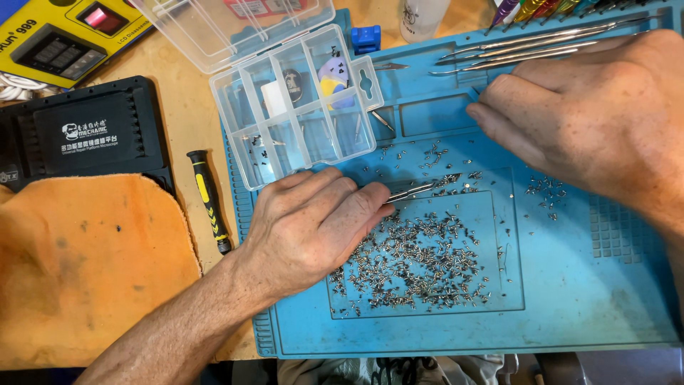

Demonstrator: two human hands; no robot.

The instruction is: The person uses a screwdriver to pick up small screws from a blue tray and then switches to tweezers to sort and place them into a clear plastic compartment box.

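From the head camera, the left hand (pixel 306 228) lies palm down on the blue work mat (pixel 584 299), its fingers (pixel 356 203) pinched together on a pair of metal tweezers (pixel 410 191). Resting the hand on the mat probably steadies the fine tips. The tweezers run nearly level across the picture, their long axis left to right with a slight upward tilt, and the tips point right toward the scattered edge of a heap of tiny silver screws (pixel 417 260). The heap fills the shallow recessed panel in the middle of the mat, which seems to keep them from rolling away. The right hand (pixel 591 121) hovers over the upper right of the mat with its fingers drawn close; whether they grip anything, I cannot tell. Just beyond it lie more slim metal tools (pixel 527 43) in the mat's upper trough. A clear plastic compartment box (pixel 299 107) stands open just above the left hand, near the tweezers, with a few small parts in its cells. On the wooden surface (pixel 192 114) to the left lie a black and yellow screwdriver (pixel 209 199), an orange cloth (pixel 85 264) and a black case (pixel 85 132).
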